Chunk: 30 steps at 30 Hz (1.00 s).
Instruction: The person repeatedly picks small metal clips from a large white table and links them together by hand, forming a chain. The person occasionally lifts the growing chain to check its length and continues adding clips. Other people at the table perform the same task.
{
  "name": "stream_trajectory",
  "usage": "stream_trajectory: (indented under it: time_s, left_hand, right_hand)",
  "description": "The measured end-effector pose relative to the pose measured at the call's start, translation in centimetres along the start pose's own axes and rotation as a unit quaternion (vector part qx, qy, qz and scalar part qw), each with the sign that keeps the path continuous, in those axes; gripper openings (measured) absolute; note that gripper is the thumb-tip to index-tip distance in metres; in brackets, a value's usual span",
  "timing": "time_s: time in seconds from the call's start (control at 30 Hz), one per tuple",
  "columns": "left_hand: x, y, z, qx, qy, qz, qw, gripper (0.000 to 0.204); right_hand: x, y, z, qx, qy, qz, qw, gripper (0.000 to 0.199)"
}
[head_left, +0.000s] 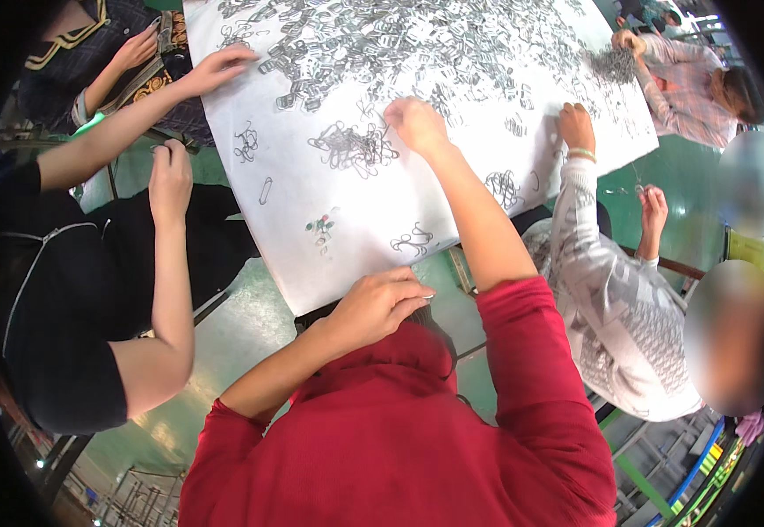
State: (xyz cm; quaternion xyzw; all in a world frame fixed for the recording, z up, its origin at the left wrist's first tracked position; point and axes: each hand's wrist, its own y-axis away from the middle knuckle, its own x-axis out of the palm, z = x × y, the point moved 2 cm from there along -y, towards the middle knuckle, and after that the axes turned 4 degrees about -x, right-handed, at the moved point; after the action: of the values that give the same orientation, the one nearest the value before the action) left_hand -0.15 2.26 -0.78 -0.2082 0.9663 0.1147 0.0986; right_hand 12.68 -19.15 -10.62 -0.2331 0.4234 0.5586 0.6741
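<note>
- The left hand (377, 307), nearly closed, pinched a small shiny bit (429, 297) near the desk (289, 241).
- The right hand (417, 126), half curled, was beside the desk's wire loops (355, 149); I couldn't tell if it held any.

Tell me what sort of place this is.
Probably a factory floor or workshop doing hand work on small parts: a white table bears a heap of metal pieces, and several people work around it.
</note>
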Motion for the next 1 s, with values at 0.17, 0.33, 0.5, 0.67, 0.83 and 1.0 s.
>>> stream_trajectory:
  time_s: [0.17,0.33,0.5,0.67,0.83,1.0]
  left_hand:
    - [0.3,-0.4,0.2,0.000,0.017,-0.027,0.999,0.017]
    - [0.3,0.0,0.4,-0.004,0.035,-0.036,0.999,0.018]
    - [0.0,0.5,0.3,0.030,0.020,-0.043,0.998,0.017]
    - [-0.3,0.7,0.2,0.037,-0.002,-0.036,0.999,0.022]
    - [-0.2,0.1,0.1,0.019,0.056,-0.034,0.998,0.016]
    - [-0.1,-0.5,-0.6,0.024,0.064,-0.003,0.998,0.009]
  right_hand:
    - [1.1,-3.1,2.4,0.035,0.205,0.156,0.966,0.027]
    - [0.5,1.4,1.4,-0.014,0.079,0.006,0.997,0.019]
    - [-0.5,9.2,-0.2,0.098,-0.340,-0.072,0.933,0.014]
    - [-4.2,20.2,3.9,0.203,-0.535,-0.149,0.807,0.014]
    - [-4.5,28.2,6.1,0.194,-0.533,-0.212,0.796,0.010]
    - [-3.7,30.1,7.6,0.189,-0.547,-0.255,0.775,0.007]
